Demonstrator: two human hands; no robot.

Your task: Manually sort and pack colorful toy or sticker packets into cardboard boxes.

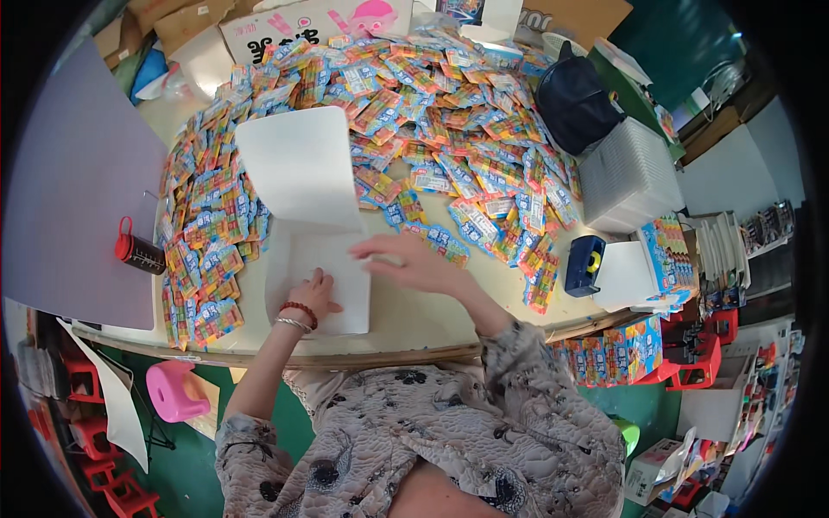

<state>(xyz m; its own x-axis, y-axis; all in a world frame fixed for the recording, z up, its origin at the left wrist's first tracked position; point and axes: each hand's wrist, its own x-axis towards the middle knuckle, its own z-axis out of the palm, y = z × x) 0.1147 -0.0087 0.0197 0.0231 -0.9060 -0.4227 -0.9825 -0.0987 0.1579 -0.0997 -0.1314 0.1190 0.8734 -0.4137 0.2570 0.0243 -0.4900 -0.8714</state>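
A white cardboard box (pixel 294 246) lies in front of me at the table's near edge. Its lid flap (pixel 302 164) is folded up and back toward a large heap of small colourful packets (pixel 432 112). My left hand (pixel 313 298), with a red beaded bracelet and a silver bangle at the wrist, is inside the box, fingers spread on its bottom. Over the box's right side hovers my right hand (pixel 414 263), fingers stretched out to the left and nothing in them. Whether it touches the box wall I cannot tell.
To the right are a blue tape dispenser (pixel 585 265), a stack of clear plastic trays (pixel 635 173), a dark cap-like thing (pixel 574 99) and colourful boxes (pixel 669 250). A dark bottle with a red lid (pixel 140 253) is at the left. A pink stool (pixel 177 390) stands on the floor.
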